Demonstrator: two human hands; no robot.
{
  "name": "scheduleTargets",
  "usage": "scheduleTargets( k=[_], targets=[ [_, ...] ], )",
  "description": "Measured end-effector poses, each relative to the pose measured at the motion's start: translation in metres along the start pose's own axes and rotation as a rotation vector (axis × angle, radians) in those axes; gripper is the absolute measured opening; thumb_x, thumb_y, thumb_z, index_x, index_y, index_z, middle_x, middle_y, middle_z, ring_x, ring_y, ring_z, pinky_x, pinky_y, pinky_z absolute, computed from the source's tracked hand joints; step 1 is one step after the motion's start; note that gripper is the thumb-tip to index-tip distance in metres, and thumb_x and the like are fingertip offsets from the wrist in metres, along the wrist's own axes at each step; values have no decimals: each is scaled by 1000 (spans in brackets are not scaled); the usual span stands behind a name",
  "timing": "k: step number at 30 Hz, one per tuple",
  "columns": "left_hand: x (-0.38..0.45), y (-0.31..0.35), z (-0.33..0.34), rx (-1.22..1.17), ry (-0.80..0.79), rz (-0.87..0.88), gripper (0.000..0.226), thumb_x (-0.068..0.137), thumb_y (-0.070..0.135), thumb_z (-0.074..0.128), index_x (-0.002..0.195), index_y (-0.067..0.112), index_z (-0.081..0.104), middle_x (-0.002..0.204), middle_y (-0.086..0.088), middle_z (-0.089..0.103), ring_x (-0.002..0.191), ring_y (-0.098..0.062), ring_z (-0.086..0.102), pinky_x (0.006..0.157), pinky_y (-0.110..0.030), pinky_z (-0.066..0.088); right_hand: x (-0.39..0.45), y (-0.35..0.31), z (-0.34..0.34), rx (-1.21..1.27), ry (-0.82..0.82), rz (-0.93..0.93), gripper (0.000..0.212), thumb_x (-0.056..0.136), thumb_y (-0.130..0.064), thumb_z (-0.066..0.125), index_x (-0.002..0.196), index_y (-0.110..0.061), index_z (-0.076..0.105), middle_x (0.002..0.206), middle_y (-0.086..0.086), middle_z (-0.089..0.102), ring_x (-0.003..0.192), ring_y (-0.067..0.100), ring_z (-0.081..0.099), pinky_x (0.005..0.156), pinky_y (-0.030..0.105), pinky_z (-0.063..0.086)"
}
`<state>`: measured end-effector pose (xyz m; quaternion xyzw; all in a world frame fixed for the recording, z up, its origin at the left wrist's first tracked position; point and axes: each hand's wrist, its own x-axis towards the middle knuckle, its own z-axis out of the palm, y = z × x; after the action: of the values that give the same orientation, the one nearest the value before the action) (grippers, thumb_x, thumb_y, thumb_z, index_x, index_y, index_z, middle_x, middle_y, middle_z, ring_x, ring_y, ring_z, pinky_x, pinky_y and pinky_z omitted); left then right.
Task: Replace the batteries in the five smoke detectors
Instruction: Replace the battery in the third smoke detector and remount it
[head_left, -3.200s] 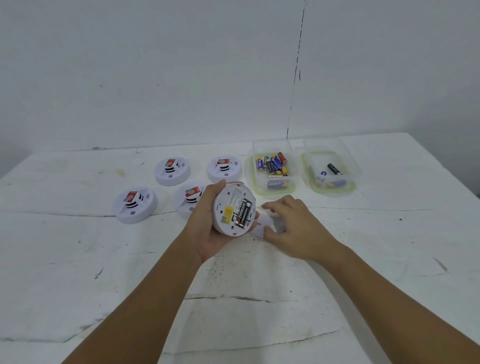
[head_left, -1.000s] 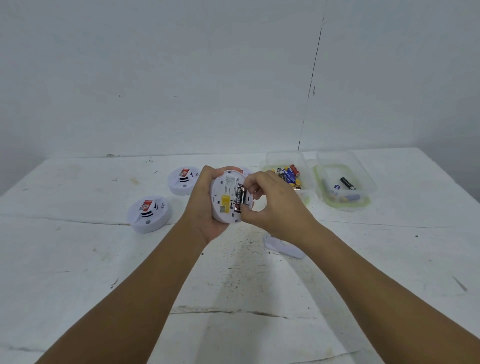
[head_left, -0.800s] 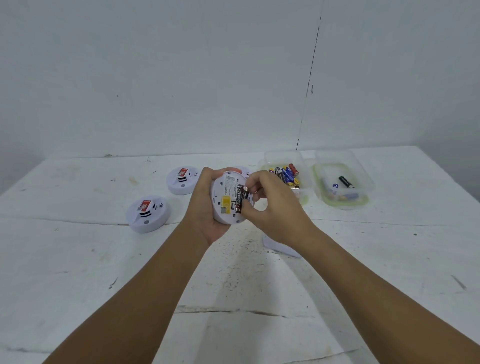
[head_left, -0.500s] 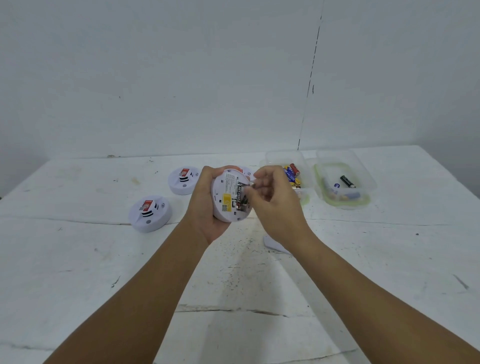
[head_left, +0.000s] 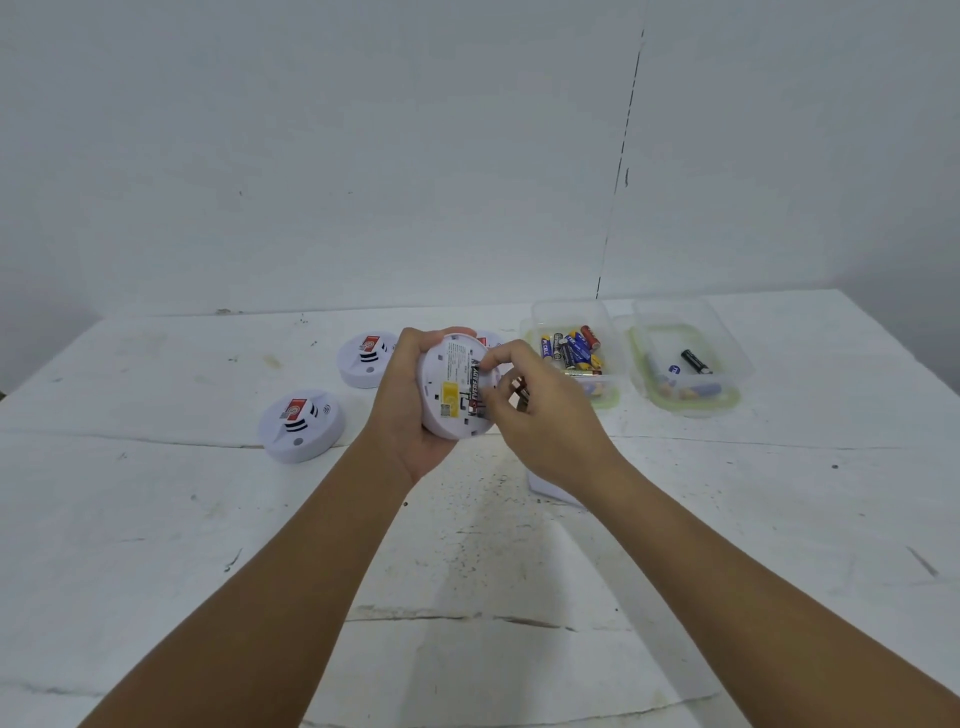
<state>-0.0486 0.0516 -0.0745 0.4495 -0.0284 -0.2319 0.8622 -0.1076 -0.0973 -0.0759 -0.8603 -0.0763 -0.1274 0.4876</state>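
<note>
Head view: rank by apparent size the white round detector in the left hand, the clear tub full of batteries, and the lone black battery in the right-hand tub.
1-2. Clear tub full of batteries and white round detector in the left hand: look alike; the detector is nearer, so unranked.
3. Lone black battery: clearly smallest.

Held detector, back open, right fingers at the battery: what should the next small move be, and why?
Probably lift the battery out with the right hand: its fingertips pinch it in the open bay while the left hand holds the detector steady.
</note>
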Motion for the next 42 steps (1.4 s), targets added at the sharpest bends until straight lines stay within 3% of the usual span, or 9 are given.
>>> scheduleTargets(
  k=[6,12,17,19,22,26,28,32,42],
  targets=[
    [0,-1,0,-10,0,-3,26,92,36,48,97,19,66,96,-6,64,80,-22,57,72,-33,44,2,1,-1,47,0,23,9,101,-29,66,110,-28,63,83,-3,71,51,3,50,51,14,35],
    [0,-2,-3,18,8,-5,26,92,36,47,96,19,67,93,-5,62,80,-20,56,72,-34,44,7,2,0,25,-46,53,9,100,-31,64,108,-33,60,78,-6,69,66,11,61,53,19,41],
    [-2,-3,-1,25,29,-26,27,94,35,46,95,20,68,87,-3,61,76,-19,57,68,-31,46,8,5,4,14,-60,36,10,101,-25,60,108,-31,57,77,-3,67,69,19,59,54,21,40],
    [-2,-5,-1,30,55,-38,24,93,35,48,95,21,68,86,-2,61,74,-18,57,65,-30,45,6,7,6,11,-62,28,10,101,-25,60,109,-30,56,78,-3,67,63,14,56,54,22,41],
    [-2,-3,-4,-7,83,-42,24,92,37,49,92,22,68,86,-2,65,82,-21,59,66,-30,44,4,9,8,-29,-56,-12,18,99,-27,66,116,-31,61,83,-7,69,59,2,51,57,12,39],
    [-2,4,-9,-12,51,-61,28,93,38,48,96,19,69,92,-8,70,84,-26,63,69,-32,50,6,8,3,-228,-31,-120,37,95,-34,73,131,-28,71,102,-11,73,78,-12,52,72,4,35],
    [-4,5,-10,11,50,-68,27,92,37,50,98,18,69,93,-10,69,80,-26,63,67,-33,50,7,6,0,-301,-53,-168,38,95,-36,73,132,-26,71,112,-6,74,84,-5,52,80,11,39],
    [-6,4,-9,29,57,-84,25,90,36,52,93,18,70,90,-9,64,77,-24,61,66,-31,48,5,2,-2,-354,-69,-230,28,96,-35,73,119,-18,77,106,1,77,92,17,66,84,42,54],
    [-10,4,-8,112,69,-112,25,91,37,52,97,19,69,87,-8,62,72,-23,59,67,-32,47,1,1,-4,-420,-114,-260,26,95,-39,69,111,-20,78,100,-4,78,83,18,69,72,43,57]
  ],
)
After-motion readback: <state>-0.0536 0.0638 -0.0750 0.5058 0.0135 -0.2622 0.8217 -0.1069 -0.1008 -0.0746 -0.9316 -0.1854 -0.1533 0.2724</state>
